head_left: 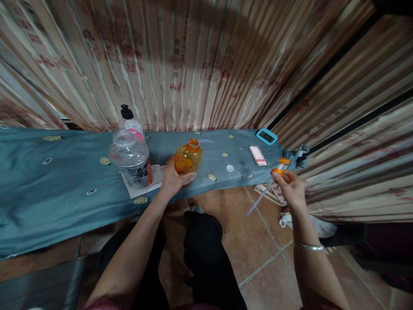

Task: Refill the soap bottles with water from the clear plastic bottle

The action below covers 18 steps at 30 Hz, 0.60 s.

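My left hand [174, 177] is wrapped round an amber see-through bottle [189, 159], whose round neck is uncapped and points up. Between the fingers of my right hand [290, 185] is an orange pump head [280, 167], its pale dip tube [258, 200] slanting down to the left over the floor. Left of the amber bottle stands a large clear plastic jar [129, 157] with an open mouth. Just behind that jar is a clear bottle with a black pump top [127, 113] and a pink label. Both my hands are closed on what they hold.
A long surface with a grey-green patterned cloth [64, 185] runs across the view, backed by pleated curtains [193, 64]. A blue-framed digital clock [266, 136] and a small pink-and-white packet [258, 156] lie at its right. A white cloth [138, 191] is under the jar. Tiled floor [267, 249] shows below.
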Tool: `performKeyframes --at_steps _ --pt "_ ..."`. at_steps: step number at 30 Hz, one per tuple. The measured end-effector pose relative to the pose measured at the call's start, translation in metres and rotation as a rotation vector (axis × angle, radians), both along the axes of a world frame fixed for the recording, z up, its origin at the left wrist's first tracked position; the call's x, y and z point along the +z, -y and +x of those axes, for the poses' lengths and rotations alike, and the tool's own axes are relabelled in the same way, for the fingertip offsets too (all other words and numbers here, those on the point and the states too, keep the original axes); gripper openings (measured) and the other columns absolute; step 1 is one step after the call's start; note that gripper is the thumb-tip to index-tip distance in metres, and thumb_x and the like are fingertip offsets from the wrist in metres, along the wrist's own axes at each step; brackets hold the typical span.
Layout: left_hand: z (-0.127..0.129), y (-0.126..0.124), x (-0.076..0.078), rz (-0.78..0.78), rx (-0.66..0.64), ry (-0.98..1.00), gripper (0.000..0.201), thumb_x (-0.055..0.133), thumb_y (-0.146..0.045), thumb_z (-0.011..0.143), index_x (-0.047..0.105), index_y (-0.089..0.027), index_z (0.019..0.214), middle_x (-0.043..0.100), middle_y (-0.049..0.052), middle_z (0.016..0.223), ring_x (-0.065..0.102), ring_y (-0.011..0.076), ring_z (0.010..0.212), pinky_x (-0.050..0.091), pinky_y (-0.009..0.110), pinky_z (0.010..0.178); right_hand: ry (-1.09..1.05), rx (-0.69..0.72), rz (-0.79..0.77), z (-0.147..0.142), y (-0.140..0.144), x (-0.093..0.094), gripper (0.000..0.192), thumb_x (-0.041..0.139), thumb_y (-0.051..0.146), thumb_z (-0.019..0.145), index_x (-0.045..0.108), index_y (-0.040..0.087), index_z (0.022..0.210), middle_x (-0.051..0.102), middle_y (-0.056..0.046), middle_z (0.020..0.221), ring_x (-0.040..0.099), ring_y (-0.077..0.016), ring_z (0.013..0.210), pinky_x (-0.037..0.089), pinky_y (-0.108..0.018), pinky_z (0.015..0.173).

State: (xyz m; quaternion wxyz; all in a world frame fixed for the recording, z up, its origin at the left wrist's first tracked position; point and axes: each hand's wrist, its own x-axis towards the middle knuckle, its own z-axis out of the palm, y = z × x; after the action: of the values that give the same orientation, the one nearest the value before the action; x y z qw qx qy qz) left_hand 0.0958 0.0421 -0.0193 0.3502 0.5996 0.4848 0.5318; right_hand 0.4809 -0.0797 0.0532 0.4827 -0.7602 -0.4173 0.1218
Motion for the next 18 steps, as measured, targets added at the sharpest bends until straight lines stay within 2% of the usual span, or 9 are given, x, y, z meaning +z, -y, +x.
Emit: performKeyframes --at_steps 3,8,12,18 --pt "0.000 0.000 0.001 -0.016 -0.007 0.010 0.080 0.093 -0.028 0.053 0.058 -0.018 0.123 0.070 0.010 0.119 0.068 0.0311 0.115 0.052 0.051 0.107 0.164 0.008 -0.241 -0.013 -0.038 -0.023 0.036 0.066 0.041 0.096 0.062 0.018 0.124 0.066 -0.008 0.124 0.067 -0.0211 0.105 0.058 -0.043 0.090" --pt "-0.001 0.005 0.009 -0.050 0.025 -0.038 0.079 0.093 -0.029 0.053 0.059 -0.017 0.123 0.070 0.011 0.119 0.068 0.0327 0.114 0.052 0.052 0.106 0.394 0.014 -0.525 -0.034 -0.099 -0.043 0.039 0.066 0.040 0.096 0.060 0.019 0.129 0.063 -0.009 0.130 0.066 -0.0234 0.111 0.057 -0.046 0.094" --pt "0.000 0.007 0.012 -0.026 0.026 -0.063 0.077 0.091 -0.028 0.055 0.059 -0.017 0.124 0.069 0.012 0.125 0.066 0.0329 0.119 0.051 0.051 0.108 0.518 0.006 -0.658 -0.045 -0.129 -0.054 0.041 0.066 0.040 0.096 0.060 0.019 0.130 0.063 -0.010 0.132 0.065 -0.0238 0.112 0.056 -0.046 0.094" --pt "0.000 0.008 0.012 -0.008 0.020 -0.052 0.082 0.090 -0.028 0.056 0.055 -0.018 0.129 0.066 0.013 0.131 0.062 0.0330 0.126 0.048 0.052 0.112 0.602 0.008 -0.758 -0.050 -0.151 -0.062 0.042 0.066 0.041 0.096 0.060 0.018 0.130 0.063 -0.010 0.131 0.066 -0.0237 0.112 0.056 -0.046 0.094"
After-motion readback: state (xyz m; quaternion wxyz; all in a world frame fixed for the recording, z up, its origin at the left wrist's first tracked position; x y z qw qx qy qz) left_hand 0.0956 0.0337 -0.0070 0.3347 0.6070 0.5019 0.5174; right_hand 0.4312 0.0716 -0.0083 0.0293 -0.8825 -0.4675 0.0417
